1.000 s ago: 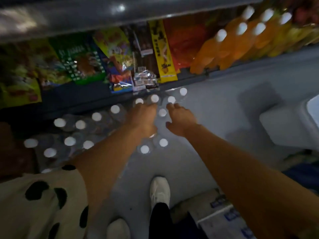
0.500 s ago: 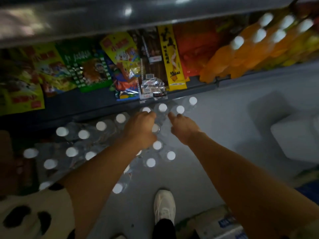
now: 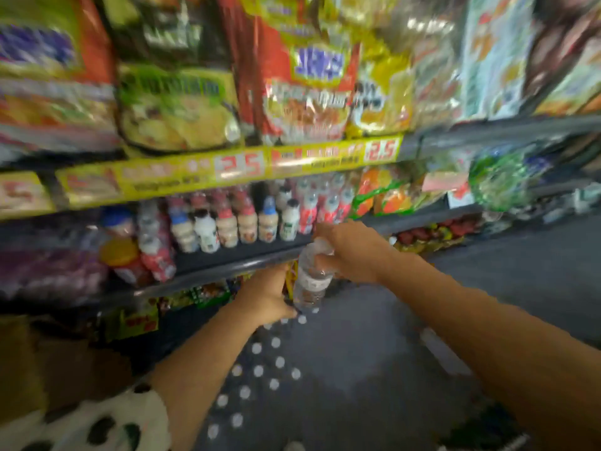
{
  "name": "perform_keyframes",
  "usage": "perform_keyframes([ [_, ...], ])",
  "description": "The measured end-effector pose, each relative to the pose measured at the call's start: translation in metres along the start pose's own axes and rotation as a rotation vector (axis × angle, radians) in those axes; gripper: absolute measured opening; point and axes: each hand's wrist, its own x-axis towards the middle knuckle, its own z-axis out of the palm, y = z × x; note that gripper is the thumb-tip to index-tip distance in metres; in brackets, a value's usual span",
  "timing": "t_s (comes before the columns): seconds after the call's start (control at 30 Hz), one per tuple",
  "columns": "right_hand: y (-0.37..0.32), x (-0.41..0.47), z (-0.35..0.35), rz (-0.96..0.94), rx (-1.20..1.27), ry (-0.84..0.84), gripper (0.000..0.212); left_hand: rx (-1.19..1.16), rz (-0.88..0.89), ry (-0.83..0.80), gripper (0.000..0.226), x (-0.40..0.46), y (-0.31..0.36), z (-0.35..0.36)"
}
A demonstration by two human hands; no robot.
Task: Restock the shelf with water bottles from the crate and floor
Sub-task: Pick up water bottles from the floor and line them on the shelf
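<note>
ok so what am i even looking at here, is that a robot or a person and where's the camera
It is a person, not a robot. The single camera sits on their head and looks forward and down, so you see their own two bare arms reaching out; the picture is blurred.

The right hand grips a clear water bottle near its cap. The left hand is at the bottle's lower end; whether it grips it is unclear.

Ahead is a store shelf holding small drink bottles, with snack packets on the shelf above. Below, on the floor, the white dots are caps of more water bottles.
</note>
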Motion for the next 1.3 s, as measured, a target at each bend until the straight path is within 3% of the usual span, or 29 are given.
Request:
perform_keyframes([
  [0.2, -0.103, -0.066, -0.205, -0.127, -0.109, 0.301, 0.026, -0.195, 0.219, 0.078, 0.067, -0.105, 0.084, -0.142],
  [0.27, -0.139, -0.087, -0.261, -0.143, -0.131, 0.387, 0.031, -0.222, 0.267, 0.130, 0.068, -0.138, 0.106, -0.182],
  [0.53, -0.243, -0.140, -0.416, -0.215, -0.079, 0.627, 0.026, -0.253, 0.423, 0.364, 0.042, -0.241, 0.164, -0.320],
  [0.9, -0.298, -0.076, -0.532, -0.312, -0.060, 0.861, 0.032, -0.252, 0.432, 0.614, 0.039, -0.271, 0.192, -0.455],
  [1.3, -0.274, 0.083, -0.601, -0.373, -0.054, 0.821, 0.033, -0.243, 0.277, 0.785, 0.037, -0.151, 0.171, -0.559],
])
